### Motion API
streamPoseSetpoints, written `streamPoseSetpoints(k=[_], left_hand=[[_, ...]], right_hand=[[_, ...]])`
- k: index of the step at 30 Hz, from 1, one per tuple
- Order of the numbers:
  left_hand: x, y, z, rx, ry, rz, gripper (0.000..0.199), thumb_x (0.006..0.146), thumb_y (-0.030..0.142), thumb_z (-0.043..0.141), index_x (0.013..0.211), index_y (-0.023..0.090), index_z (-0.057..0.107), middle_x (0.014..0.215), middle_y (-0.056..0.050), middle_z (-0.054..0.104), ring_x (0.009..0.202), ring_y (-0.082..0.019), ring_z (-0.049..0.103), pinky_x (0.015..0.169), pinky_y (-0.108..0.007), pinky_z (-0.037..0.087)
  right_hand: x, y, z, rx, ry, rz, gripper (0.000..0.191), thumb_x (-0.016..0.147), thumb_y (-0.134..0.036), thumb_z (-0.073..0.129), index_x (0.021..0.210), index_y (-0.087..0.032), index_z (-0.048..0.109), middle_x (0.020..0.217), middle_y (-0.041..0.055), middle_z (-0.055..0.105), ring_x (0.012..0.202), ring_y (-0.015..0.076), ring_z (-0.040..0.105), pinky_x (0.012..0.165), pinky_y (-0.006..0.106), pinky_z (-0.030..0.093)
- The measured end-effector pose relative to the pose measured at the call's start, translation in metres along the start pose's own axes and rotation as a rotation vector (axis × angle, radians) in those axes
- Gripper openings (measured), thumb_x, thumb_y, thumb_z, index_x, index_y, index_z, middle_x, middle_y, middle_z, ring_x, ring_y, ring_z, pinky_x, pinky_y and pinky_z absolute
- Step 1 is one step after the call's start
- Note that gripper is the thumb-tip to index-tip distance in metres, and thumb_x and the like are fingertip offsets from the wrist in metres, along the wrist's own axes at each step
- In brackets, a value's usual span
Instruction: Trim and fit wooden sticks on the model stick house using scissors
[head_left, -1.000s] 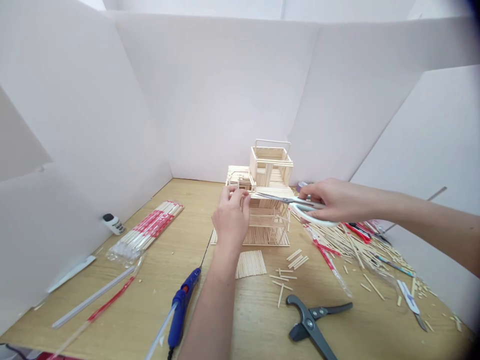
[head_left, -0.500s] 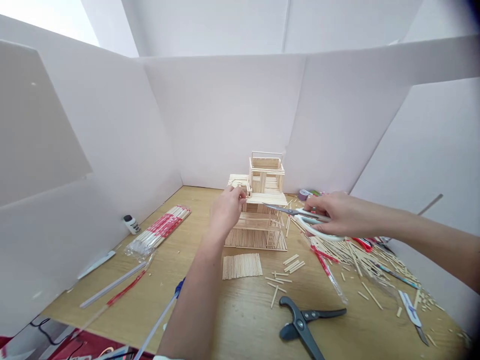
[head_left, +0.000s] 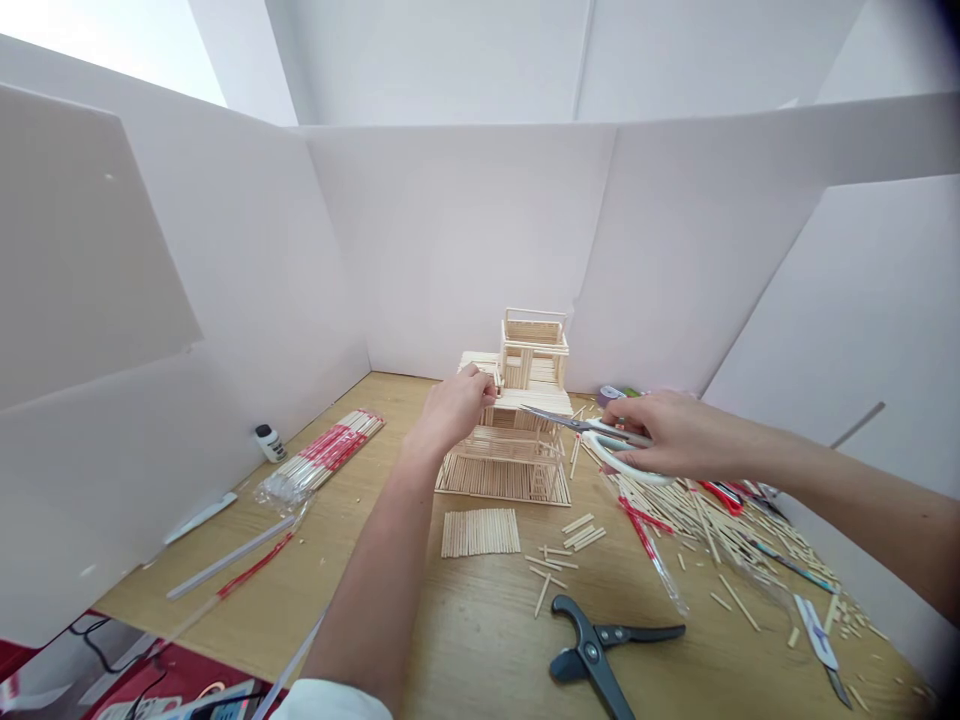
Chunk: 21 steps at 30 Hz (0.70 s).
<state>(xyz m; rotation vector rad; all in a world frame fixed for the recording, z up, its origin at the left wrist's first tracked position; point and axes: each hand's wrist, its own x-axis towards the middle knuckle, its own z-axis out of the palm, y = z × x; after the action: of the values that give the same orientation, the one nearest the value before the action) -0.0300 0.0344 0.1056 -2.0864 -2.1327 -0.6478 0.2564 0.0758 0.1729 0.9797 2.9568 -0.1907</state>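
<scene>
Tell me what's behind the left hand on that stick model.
Behind the left hand, the stick house model shows a flat deck of sticks and, beyond it, an upper box-shaped storey. The part of the model directly under the hand is covered and cannot be seen.

The stick house (head_left: 517, 440) at the centre is bare pale wood, matt and slightly rough, with no visible paint or varnish. Beneath it, the worktop (head_left: 420, 640) shows a light wood grain with a smooth, faintly sheened surface. At 3 o'clock, the scissors (head_left: 585, 428) have bright polished metal blades and smooth white plastic handles. At 5 o'clock, the cutters (head_left: 600, 650) have matt dark grey handles around a metal pivot. At 9 o'clock, the stick bundle (head_left: 322, 455) lies in glossy clear plastic with red bands, beside a white plastic bottle (head_left: 270, 443) with a black cap. Behind everything, the walls (head_left: 457, 250) are matt white board.
</scene>
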Motion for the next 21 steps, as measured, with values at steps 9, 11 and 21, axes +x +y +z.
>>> streamPoseSetpoints(k=[9,11,21], left_hand=[[-0.075,0.022,0.021,-0.288,0.096,-0.019,0.013,0.097,0.022,0.05,0.093,0.022,0.062,0.097,-0.004,0.068,0.086,-0.019,0.063,0.074,-0.03,0.044],[-0.098,0.031,0.045,-0.277,-0.123,-0.028,0.015,0.094,0.02,0.052,0.088,0.023,0.065,0.091,-0.003,0.071,0.081,-0.02,0.065,0.071,-0.03,0.043],[-0.106,0.033,0.069,-0.489,-0.182,0.053,0.016,0.094,0.026,0.057,0.091,0.023,0.073,0.092,-0.003,0.076,0.084,-0.019,0.068,0.074,-0.029,0.047]], right_hand=[[0.028,-0.006,0.005,-0.039,0.016,0.047,0.037,0.086,-0.057,0.054,0.091,-0.022,0.066,0.078,0.0037,0.069,0.063,0.0165,0.054,0.055,0.028,0.03],[0.039,-0.008,0.005,-0.058,-0.002,0.038,0.039,0.086,-0.059,0.054,0.087,-0.021,0.065,0.077,0.0041,0.068,0.061,0.0161,0.053,0.055,0.029,0.029],[0.066,-0.014,-0.007,-0.043,-0.127,0.014,0.035,0.083,-0.052,0.058,0.09,-0.019,0.067,0.072,0.0042,0.066,0.06,0.0155,0.053,0.055,0.028,0.03]])
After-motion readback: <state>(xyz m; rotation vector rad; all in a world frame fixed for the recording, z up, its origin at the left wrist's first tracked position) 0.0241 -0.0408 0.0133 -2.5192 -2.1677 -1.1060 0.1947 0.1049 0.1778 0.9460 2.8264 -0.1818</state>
